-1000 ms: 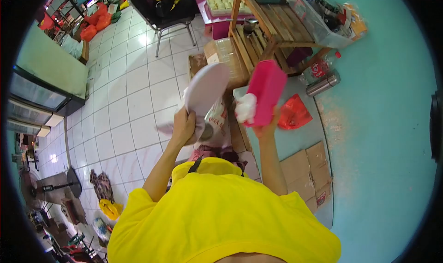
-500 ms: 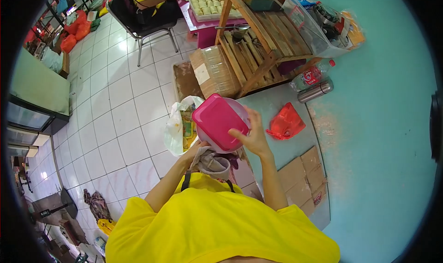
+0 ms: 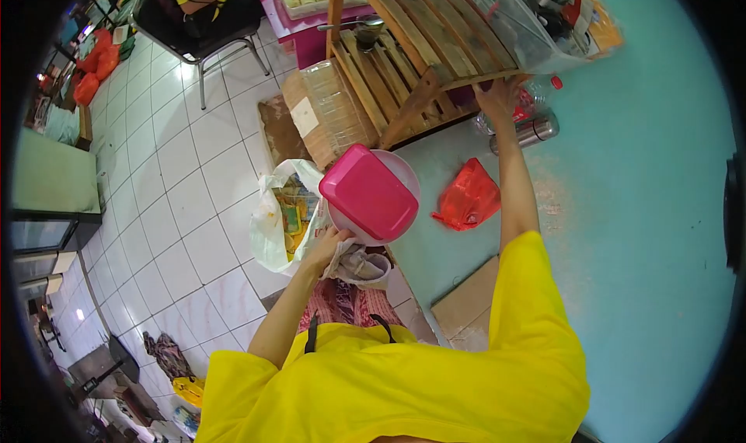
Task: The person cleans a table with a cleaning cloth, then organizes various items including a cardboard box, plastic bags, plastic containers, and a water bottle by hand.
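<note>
My left hand (image 3: 329, 247) is closed at the near edge of a pale round bowl (image 3: 409, 180), with a grey cloth (image 3: 357, 263) bunched at the same hand. On the bowl lies a pink plastic box (image 3: 367, 193), which hides most of it. My right hand (image 3: 497, 99) is stretched far forward to the right end of the wooden rack (image 3: 423, 105), beside a clear plastic bottle (image 3: 527, 101). Its fingertips are partly hidden at the rack's edge, so whether they hold anything does not show.
A steel flask (image 3: 536, 130) and a red plastic bag (image 3: 468, 196) are on the turquoise surface, with flattened cardboard (image 3: 466, 303) nearer. A white bag (image 3: 272, 210) is left of the bowl. A person sits on a black chair (image 3: 183, 27) near a tray of pale rolls (image 3: 315, 8).
My right hand has let go of the pink box and moved forward and right to the rack. My left hand still supports the bowl and box.
</note>
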A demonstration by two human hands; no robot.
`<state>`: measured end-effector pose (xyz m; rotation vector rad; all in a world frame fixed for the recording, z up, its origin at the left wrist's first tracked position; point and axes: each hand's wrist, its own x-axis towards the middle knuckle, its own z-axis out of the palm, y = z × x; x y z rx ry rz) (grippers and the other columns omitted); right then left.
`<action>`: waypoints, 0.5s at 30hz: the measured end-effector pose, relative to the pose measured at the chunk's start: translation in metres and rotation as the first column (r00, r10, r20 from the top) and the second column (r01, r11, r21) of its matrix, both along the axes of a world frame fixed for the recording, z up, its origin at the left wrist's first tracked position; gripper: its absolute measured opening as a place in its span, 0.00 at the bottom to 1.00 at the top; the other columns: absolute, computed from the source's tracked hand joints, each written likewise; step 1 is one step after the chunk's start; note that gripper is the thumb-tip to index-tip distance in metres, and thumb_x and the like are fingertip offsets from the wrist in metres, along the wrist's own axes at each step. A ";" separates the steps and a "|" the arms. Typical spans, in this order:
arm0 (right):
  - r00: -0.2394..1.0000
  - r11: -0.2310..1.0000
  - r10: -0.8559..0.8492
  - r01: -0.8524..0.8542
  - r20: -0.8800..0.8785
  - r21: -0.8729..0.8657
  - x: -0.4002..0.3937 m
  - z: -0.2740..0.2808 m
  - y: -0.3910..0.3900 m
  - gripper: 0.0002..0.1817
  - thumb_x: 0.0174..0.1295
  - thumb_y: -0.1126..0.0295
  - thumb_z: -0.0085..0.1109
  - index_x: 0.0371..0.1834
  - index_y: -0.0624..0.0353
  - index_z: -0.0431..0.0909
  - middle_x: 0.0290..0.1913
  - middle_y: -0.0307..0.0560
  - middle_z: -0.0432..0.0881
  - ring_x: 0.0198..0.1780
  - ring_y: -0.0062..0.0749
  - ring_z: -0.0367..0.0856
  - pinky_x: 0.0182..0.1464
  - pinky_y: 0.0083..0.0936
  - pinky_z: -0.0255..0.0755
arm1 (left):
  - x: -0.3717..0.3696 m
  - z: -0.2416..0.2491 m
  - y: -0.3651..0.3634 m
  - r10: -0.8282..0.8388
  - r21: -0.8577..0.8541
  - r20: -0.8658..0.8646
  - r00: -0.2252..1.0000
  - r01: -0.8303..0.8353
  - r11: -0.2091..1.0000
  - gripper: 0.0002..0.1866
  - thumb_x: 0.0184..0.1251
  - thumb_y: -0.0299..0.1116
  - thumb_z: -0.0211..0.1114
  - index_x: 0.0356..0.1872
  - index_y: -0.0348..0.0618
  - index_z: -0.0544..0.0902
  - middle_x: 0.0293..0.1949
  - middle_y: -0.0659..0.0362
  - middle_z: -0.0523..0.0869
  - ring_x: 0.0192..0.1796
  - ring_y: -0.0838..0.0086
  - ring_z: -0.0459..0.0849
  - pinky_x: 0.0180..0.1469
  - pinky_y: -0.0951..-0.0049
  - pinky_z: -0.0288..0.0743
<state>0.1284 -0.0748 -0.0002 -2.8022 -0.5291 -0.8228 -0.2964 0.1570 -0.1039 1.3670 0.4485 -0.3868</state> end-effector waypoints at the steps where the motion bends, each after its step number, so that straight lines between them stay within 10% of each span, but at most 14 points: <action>1: 1.000 0.999 0.009 -0.010 -0.027 -0.034 0.016 -0.003 0.000 0.43 0.52 0.46 0.60 0.70 0.49 0.55 0.67 0.59 0.59 0.65 0.61 0.59 0.61 0.57 0.57 | -0.001 0.009 -0.007 0.015 0.038 -0.004 1.000 -0.014 0.999 0.14 0.65 0.35 0.56 0.48 0.39 0.76 0.46 0.55 0.79 0.45 0.71 0.79 0.45 0.72 0.76; 8: 0.955 0.951 0.287 -0.294 -0.076 -0.101 0.102 -0.044 -0.012 0.44 0.51 0.37 0.56 0.70 0.44 0.57 0.72 0.56 0.53 0.68 0.58 0.58 0.67 0.56 0.47 | 0.019 0.018 -0.054 0.108 -0.340 -0.244 0.964 -0.190 0.921 0.13 0.66 0.33 0.54 0.47 0.38 0.74 0.38 0.58 0.82 0.37 0.76 0.81 0.39 0.75 0.78; 15: 0.961 0.976 0.214 -0.201 -0.177 0.089 -0.012 0.013 -0.027 0.38 0.49 0.52 0.66 0.64 0.45 0.63 0.56 0.66 0.64 0.59 0.67 0.64 0.54 0.51 0.67 | 0.059 -0.009 -0.090 0.106 -0.410 -0.222 0.969 -0.191 0.892 0.13 0.67 0.32 0.53 0.49 0.38 0.73 0.38 0.59 0.82 0.38 0.75 0.81 0.39 0.75 0.79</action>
